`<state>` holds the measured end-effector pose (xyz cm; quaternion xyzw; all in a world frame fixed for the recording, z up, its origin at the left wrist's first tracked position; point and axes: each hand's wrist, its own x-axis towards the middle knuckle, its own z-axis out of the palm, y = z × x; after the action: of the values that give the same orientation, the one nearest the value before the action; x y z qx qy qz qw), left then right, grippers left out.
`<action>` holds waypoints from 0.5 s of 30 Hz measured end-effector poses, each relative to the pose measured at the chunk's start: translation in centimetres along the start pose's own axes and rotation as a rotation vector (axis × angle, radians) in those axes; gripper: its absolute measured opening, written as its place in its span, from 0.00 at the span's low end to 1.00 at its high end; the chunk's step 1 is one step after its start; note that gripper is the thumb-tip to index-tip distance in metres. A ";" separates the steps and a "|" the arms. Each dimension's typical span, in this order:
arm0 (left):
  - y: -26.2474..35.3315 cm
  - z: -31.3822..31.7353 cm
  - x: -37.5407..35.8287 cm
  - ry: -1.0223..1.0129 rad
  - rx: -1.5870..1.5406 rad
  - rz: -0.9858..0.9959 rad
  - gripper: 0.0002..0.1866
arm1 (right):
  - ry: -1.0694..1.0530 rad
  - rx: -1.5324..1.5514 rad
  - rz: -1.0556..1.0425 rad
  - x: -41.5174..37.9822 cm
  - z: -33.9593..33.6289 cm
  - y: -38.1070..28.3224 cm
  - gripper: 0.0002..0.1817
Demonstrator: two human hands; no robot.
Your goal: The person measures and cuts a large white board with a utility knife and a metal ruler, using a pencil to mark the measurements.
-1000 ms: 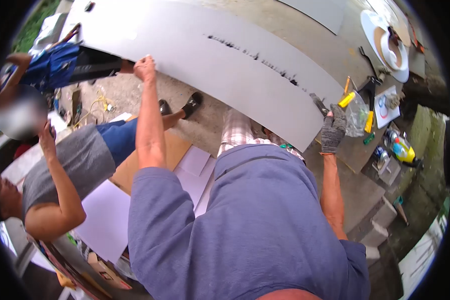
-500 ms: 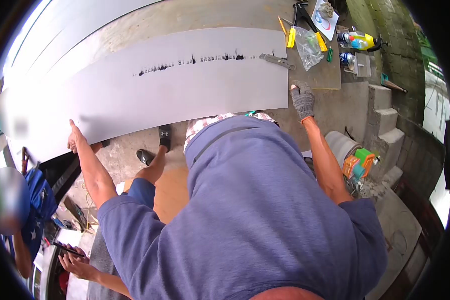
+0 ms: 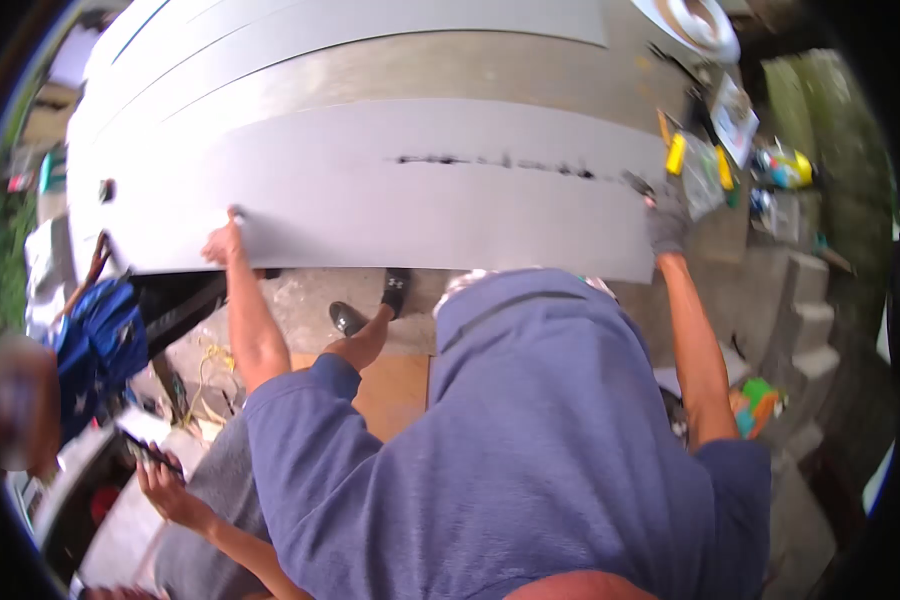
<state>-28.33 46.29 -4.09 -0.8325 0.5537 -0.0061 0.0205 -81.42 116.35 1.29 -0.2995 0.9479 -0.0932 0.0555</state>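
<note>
A long grey sheet (image 3: 450, 225) lies in front of me, with a broken line of black smudges (image 3: 510, 162) along it. My bare left hand (image 3: 224, 243) rests on the sheet near its near edge, thumb pointing away and the other fingers stretched to the left. At the sheet's right end, my gloved right hand (image 3: 667, 225) has its fingers closed at the end of a grey metal tool (image 3: 637, 183) that looks like a utility knife. Blur and the glove hide part of this grip.
Yellow-handled tools (image 3: 677, 154), a clear plastic bag (image 3: 703, 180) and bottles (image 3: 785, 168) lie at the right. More grey sheets (image 3: 450, 18) lie beyond. A person in blue (image 3: 100, 345) is at the left; another person's hand (image 3: 160, 485) holds a phone. Concrete steps (image 3: 808, 310) stand at the right.
My right hand has moved from beside the sheet's right edge up to the metal tool and closed at it. My left hand stays at the near edge. The view has shifted.
</note>
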 end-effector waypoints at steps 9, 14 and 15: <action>3.0 -5.8 -4.5 0.067 -0.262 -0.005 0.39 | 0.075 -0.091 0.091 -0.4 2.3 3.1 0.25; 4.7 -7.5 -3.3 -0.002 -0.296 -0.159 0.27 | 0.042 0.076 0.245 0.5 2.2 2.6 0.24; 4.7 -7.2 -2.4 -0.042 -0.325 -0.209 0.24 | 0.066 0.075 0.237 0.5 2.3 2.5 0.24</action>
<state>-33.87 46.48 2.90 -0.8777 0.4575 0.0983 -0.1034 -82.86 117.74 -1.49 -0.1798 0.9738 -0.1313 0.0461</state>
